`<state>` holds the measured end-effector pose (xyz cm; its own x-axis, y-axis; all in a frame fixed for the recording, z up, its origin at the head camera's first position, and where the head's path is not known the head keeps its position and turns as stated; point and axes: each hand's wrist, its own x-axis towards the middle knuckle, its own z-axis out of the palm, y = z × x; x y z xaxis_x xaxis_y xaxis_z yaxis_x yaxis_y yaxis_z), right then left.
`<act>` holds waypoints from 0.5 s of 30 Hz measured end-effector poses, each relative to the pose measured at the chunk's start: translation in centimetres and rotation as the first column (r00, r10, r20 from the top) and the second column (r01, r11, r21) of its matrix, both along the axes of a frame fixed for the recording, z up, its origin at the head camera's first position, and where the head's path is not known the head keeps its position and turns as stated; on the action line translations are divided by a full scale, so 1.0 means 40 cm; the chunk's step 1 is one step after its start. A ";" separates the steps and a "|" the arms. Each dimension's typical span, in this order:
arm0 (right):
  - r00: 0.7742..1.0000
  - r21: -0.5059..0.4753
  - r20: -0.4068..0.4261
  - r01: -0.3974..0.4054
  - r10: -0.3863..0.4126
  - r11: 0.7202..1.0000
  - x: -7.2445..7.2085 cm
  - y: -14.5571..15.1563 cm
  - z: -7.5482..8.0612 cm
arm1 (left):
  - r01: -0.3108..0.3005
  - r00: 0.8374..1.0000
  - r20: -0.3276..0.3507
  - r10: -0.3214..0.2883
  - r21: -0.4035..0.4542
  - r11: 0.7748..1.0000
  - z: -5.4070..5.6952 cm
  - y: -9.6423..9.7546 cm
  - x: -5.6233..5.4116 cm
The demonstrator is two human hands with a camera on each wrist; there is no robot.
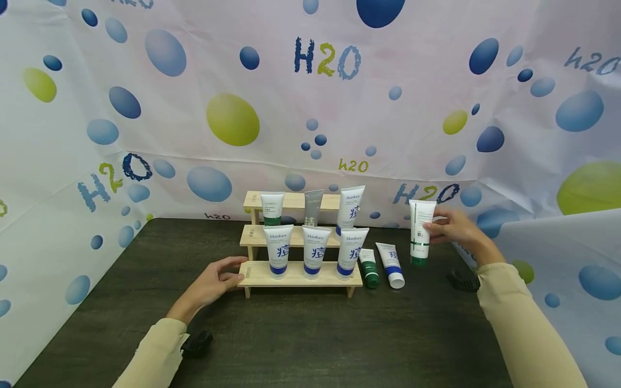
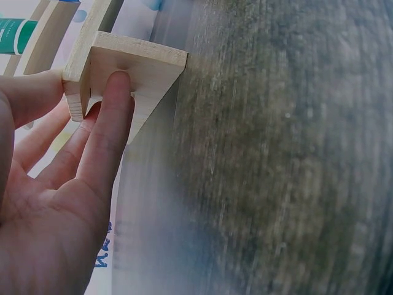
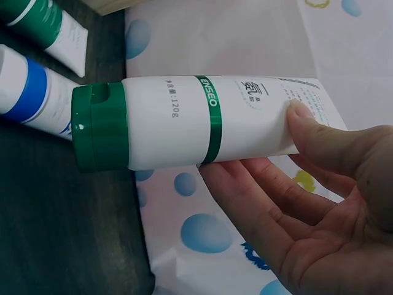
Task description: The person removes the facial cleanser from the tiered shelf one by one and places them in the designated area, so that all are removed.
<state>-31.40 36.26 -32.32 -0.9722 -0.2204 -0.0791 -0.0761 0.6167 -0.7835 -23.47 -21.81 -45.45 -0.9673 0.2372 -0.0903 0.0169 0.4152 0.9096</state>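
Note:
A white squeeze tube (image 1: 421, 225) with a green cap hangs upright, cap down, above the back right of the table. My right hand (image 1: 458, 234) pinches it, and in the right wrist view the thumb (image 3: 301, 120) presses its label side near the flat end, fingers behind. At the left end of a three-tier wooden stand (image 1: 256, 276), my left hand (image 1: 215, 283) grips the lowest shelf. The left wrist view shows the thumb (image 2: 43, 92) at the shelf's edge and a fingertip (image 2: 118, 83) against its underside. Three white-and-blue tubes (image 1: 314, 250) stand on that shelf.
Behind the front row stand a green-bottomed tube (image 1: 272, 207), a grey tube (image 1: 312, 205) and a tall white-and-blue tube (image 1: 348, 207). Right of the stand, a green-capped tube (image 1: 370, 269) and a white-capped tube (image 1: 390, 264) lie on the dark table (image 1: 310, 339). A patterned sheet (image 1: 194, 124) hangs behind.

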 end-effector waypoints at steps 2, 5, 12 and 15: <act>1.000 -0.002 0.011 -0.002 0.002 1.000 0.000 0.006 -0.010 | -0.003 1.000 0.005 0.003 -0.001 1.000 0.000 0.001 0.001; 1.000 -0.010 0.028 -0.009 0.009 1.000 0.000 0.014 -0.024 | -0.009 1.000 0.011 0.009 -0.006 1.000 0.001 0.002 0.001; 0.997 -0.014 0.072 -0.007 0.008 1.000 0.002 0.030 -0.055 | -0.008 1.000 0.013 0.008 -0.021 1.000 0.000 0.003 0.000; 0.996 0.005 0.092 0.004 -0.005 1.000 0.000 0.034 -0.070 | -0.009 1.000 0.014 0.009 -0.018 1.000 0.001 0.002 0.000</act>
